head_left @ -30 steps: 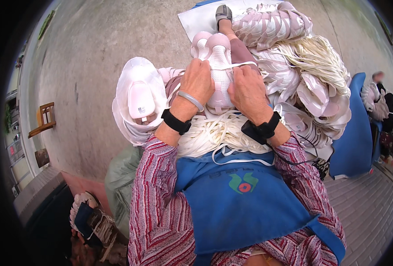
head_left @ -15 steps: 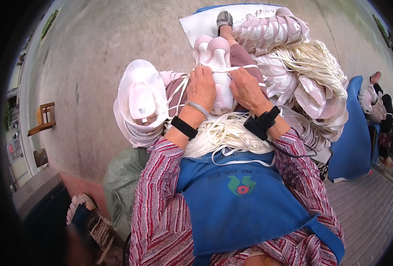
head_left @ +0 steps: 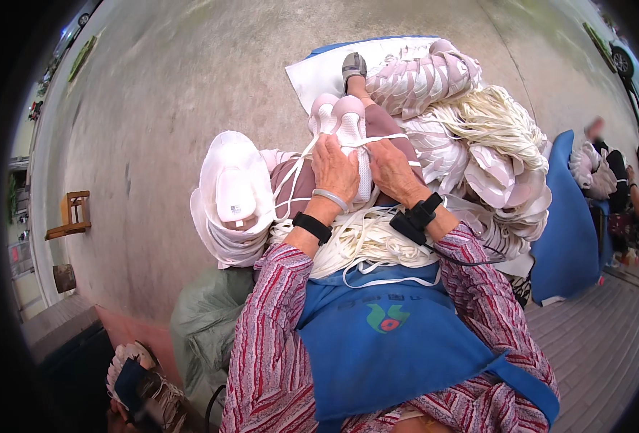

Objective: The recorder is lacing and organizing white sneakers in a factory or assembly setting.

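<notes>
Across my lap lies a pair of pale pink and white mesh shoe uppers (head_left: pixel 349 119), toes pointing away from me. My left hand (head_left: pixel 335 172) is closed over the upper's near part, fingertips pinched on a white shoelace (head_left: pixel 303 155) trailing to the left. Just right of it, my right hand (head_left: pixel 395 172) is closed too, pinching the lace that stretches across the upper. Both hands cover the middle of the upper, so the lace holes beneath are hidden. A heap of loose cream shoelaces (head_left: pixel 366 242) rests on my lap against the blue apron (head_left: pixel 391 353).
On my left stands a stack of white-pink uppers (head_left: pixel 234 195) beside a green plastic bag (head_left: pixel 207 317). Bundled uppers (head_left: pixel 424 83) and a lace hank (head_left: pixel 485 119) pile up on the right, near a blue sheet (head_left: pixel 568 224). A small wooden stool (head_left: pixel 74 215) stands far left. Another person sits far right.
The view has tilted, so the scene sits lower. My hands stay at the upper; the left has moved slightly closer to the right, and both remain closed on the lace.
</notes>
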